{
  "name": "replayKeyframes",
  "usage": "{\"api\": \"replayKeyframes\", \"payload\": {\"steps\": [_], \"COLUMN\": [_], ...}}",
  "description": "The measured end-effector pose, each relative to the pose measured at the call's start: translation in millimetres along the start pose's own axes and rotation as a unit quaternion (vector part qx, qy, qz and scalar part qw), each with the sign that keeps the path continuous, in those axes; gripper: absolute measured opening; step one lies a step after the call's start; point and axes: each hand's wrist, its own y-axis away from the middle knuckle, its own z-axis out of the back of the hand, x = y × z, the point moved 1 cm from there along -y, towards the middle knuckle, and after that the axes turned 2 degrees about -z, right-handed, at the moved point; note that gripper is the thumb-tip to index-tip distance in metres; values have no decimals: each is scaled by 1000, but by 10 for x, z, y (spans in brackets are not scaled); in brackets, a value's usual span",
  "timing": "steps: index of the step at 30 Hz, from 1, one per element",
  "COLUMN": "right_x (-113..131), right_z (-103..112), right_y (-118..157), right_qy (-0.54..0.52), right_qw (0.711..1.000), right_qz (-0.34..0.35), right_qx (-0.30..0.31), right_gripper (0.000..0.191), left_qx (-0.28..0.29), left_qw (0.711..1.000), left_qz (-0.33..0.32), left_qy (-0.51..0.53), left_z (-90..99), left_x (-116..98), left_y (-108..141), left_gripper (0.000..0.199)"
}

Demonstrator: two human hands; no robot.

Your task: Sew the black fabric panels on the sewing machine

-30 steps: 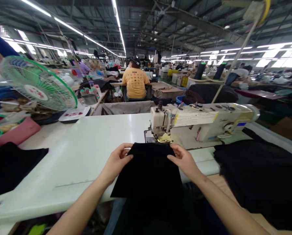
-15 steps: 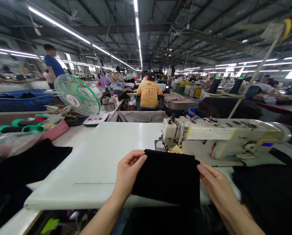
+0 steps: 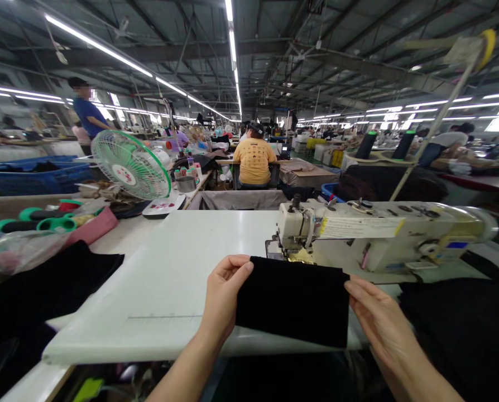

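A black piece of fabric [image 3: 293, 304] is stretched between my two hands above the front edge of the white sewing table [image 3: 169, 268]. My left hand [image 3: 228, 285] pinches its upper left corner between thumb and fingers. At the upper right corner, my right hand [image 3: 370, 304] grips the fabric the same way. Just beyond the cloth stands a sewing machine [image 3: 383, 234], its head and needle area [image 3: 297, 229] close behind the fabric's top edge. The fabric's lower edge hangs near the table's front edge.
More black fabric lies at the right [image 3: 462, 329] and at the left [image 3: 61, 279]. A green-rimmed fan [image 3: 130, 167] stands back left, near thread spools [image 3: 57, 223] and a pink cloth [image 3: 94, 226]. A person in a yellow shirt [image 3: 254, 159] sits ahead.
Both hands have shifted slightly to the right with the black fabric, still pinching its upper corners. In the background, the person at the far right has changed posture.
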Motion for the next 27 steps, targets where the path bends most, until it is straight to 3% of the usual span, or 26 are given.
{"api": "replayKeyframes", "payload": {"steps": [6, 12, 21, 27], "right_x": [26, 103, 191, 193], "right_z": [-23, -67, -143, -147], "right_y": [27, 89, 67, 42], "right_qy": [23, 58, -26, -21], "right_qw": [1000, 996, 998, 997], "right_qz": [-4, 60, 34, 60], "right_qx": [5, 13, 44, 34], "right_gripper": [38, 30, 27, 29], "left_qx": [-11, -29, -49, -54], "left_qw": [1000, 999, 999, 999], "left_qz": [-23, -25, -7, 2], "left_qy": [-9, 2, 9, -1], "left_z": [-25, -37, -27, -93], "left_x": [31, 9, -18, -4], "left_y": [-56, -86, -94, -74], "left_gripper": [19, 24, 26, 26]}}
